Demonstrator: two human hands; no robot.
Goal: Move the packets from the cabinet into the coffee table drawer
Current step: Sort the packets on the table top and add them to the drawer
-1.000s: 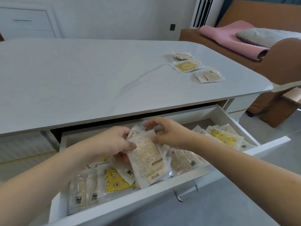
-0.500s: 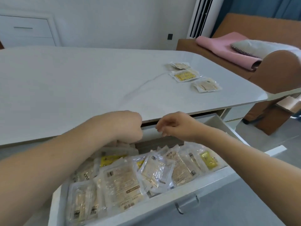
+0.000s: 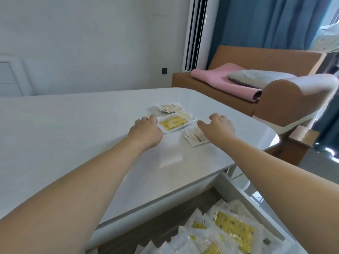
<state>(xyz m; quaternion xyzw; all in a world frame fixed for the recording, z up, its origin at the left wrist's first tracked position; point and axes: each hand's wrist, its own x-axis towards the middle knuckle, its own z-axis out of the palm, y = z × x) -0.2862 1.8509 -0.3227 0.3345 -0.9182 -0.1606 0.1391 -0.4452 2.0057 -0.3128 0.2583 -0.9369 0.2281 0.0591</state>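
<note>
Three packets lie on the white coffee table top [image 3: 73, 136]: a beige one [image 3: 169, 108] farthest, a yellow one [image 3: 174, 122] in the middle, and a beige one [image 3: 195, 137] nearest. My left hand [image 3: 146, 129] reaches over the table with its fingers at the yellow packet's left edge; it holds nothing. My right hand [image 3: 217, 125] hovers with relaxed fingers above the nearest beige packet. The open drawer [image 3: 256, 202] at the bottom right holds several clear packets [image 3: 233, 230], some of them yellow.
A brown sofa [image 3: 286, 99] with a pink cushion [image 3: 220, 77] and a grey pillow [image 3: 256, 78] stands beyond the table's right end. Blue curtains [image 3: 266, 24] hang behind it. A white cabinet [image 3: 9, 77] stands at the far left wall.
Both hands left the drawer and reached forward over the table top to the three packets. The view swung up and right, so the drawer now shows only at the bottom.
</note>
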